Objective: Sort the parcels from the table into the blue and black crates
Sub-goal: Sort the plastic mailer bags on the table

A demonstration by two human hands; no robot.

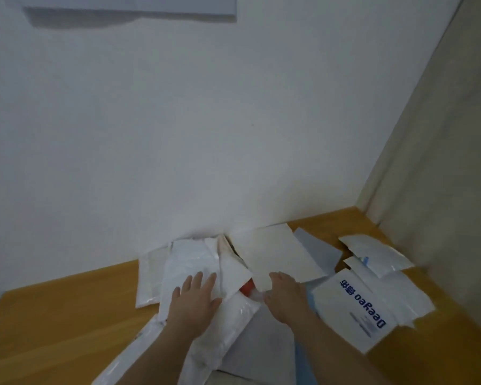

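Several white and grey parcels lie heaped on a wooden table [53, 315] against the wall. My left hand [195, 298] rests flat, fingers spread, on a white plastic mailer [189, 262] in the middle of the heap. My right hand [285, 295] touches the near corner of a cream flat parcel [278, 254]; its fingertips are hidden below that corner, so I cannot see a grip. A small orange-red item [247, 288] peeks out between the two hands. A white bag with blue lettering [353, 304] lies to the right. No crate is in view.
More white mailers [378, 251] lie at the right, near a beige curtain [442, 162]. A grey parcel [320, 254] sits behind the cream one. A grey flat parcel [264, 345] lies under my forearms. The white wall [178, 120] rises directly behind the heap.
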